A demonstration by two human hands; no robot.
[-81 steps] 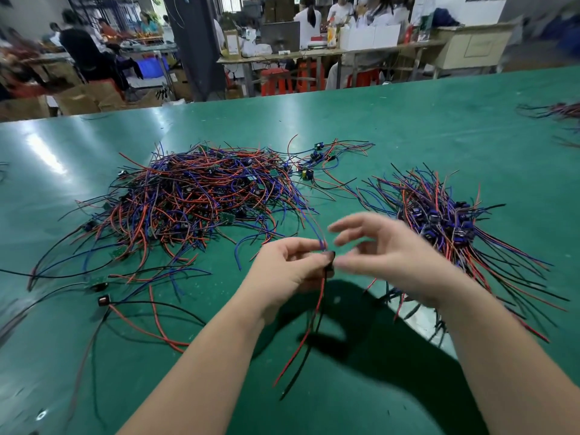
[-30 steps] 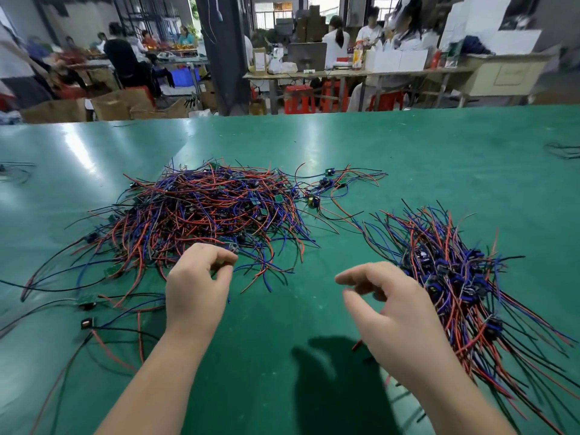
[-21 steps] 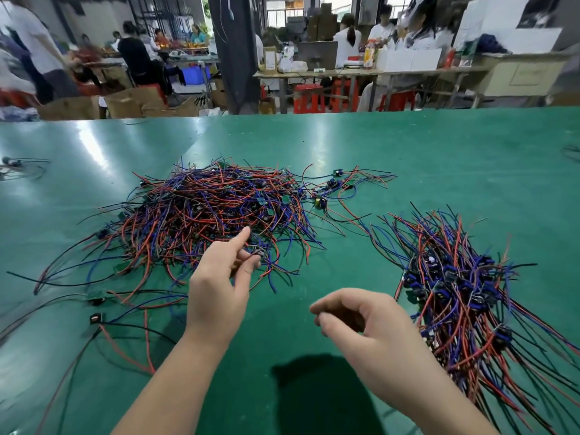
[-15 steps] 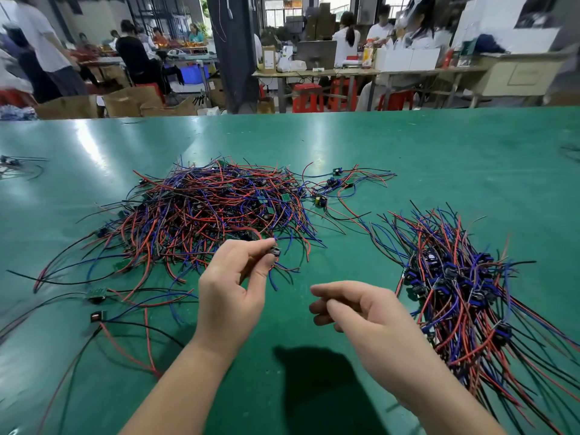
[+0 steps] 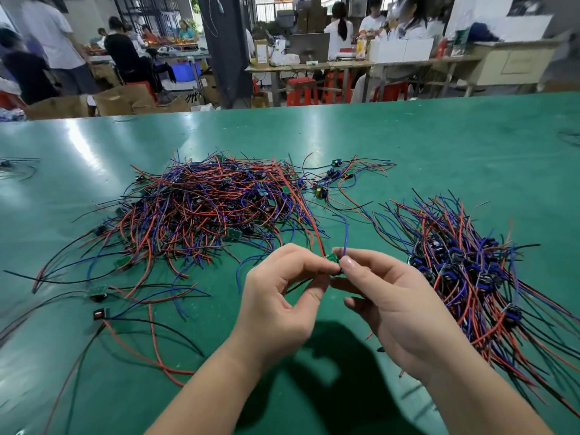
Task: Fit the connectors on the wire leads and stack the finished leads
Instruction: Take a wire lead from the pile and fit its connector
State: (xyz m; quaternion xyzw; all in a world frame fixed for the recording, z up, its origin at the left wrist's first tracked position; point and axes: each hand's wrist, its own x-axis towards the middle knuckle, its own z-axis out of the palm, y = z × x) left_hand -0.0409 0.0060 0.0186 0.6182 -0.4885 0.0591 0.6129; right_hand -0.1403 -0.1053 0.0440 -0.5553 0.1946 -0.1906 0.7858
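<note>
We've got both hands up over the smooth, faintly glossy green table [image 5: 439, 136], meeting fingertip to fingertip. Our left hand [image 5: 279, 302] pinches the green connector [image 5: 332, 259] between thumb and forefinger, the other fingers curled in under the palm. Our right hand [image 5: 401, 309] nips the same little piece from the other side, thumb and forefinger closed on it, the remaining fingers loosely bent. The connector is a small flat green chip with something dark beneath it, too tiny to make out. From it a thin red wire [image 5: 316, 239] slants off toward eleven o'clock, and a blue wire [image 5: 346, 233] arches up at twelve. At ten o'clock from the hands sprawls the loose heap [image 5: 213, 208], a tangle of slim red, blue and black insulated wires with green chips dotted through. At three o'clock lies the stack [image 5: 464, 268], wires fanned outward, their blocky dark-blue and black ends bunched in the middle. At eight o'clock a stray lead with a small square black block [image 5: 100, 314] lies flat on the table.
</note>
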